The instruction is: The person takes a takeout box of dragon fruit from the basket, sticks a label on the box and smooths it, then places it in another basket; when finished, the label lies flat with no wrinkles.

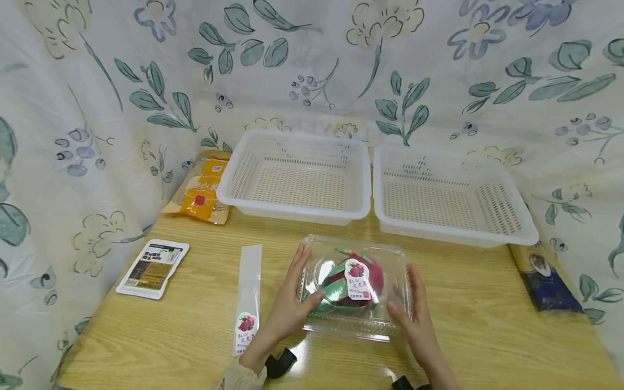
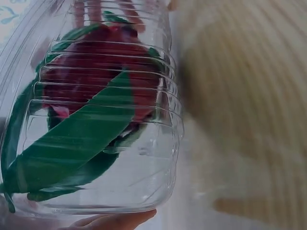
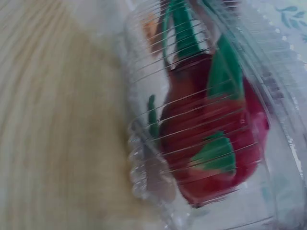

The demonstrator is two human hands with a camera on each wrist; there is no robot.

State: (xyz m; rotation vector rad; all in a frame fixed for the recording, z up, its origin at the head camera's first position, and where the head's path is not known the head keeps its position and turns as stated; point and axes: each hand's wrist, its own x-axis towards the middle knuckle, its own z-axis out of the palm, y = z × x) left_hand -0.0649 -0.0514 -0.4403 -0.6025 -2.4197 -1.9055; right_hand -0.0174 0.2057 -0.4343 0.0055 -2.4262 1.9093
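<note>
Both hands hold a clear plastic clamshell box (image 1: 390, 260) at its two ends. A dragon fruit (image 1: 374, 275), red with green leaf-like scales, lies inside. On the lid is a white sticker (image 1: 358, 280) with printed fruit and writing. My left hand (image 1: 290, 303) has its fingers along the left side and its thumb on the lid. My right hand (image 1: 414, 319) grips the right side, thumb also over the top. The left wrist view shows the fruit (image 2: 96, 67) through the ribbed wall, with fingertips (image 2: 120, 220) at the box's edge. The right wrist view shows the fruit (image 3: 211, 139) too.
A backing strip (image 1: 249, 287) with another sticker lies left of the box. Two white plastic baskets (image 1: 292, 208) (image 1: 453, 235) stand behind. An orange food bag (image 1: 202, 189) and a white packet (image 1: 153, 269) lie left; a yellow-and-blue bag (image 1: 546, 279) is at right.
</note>
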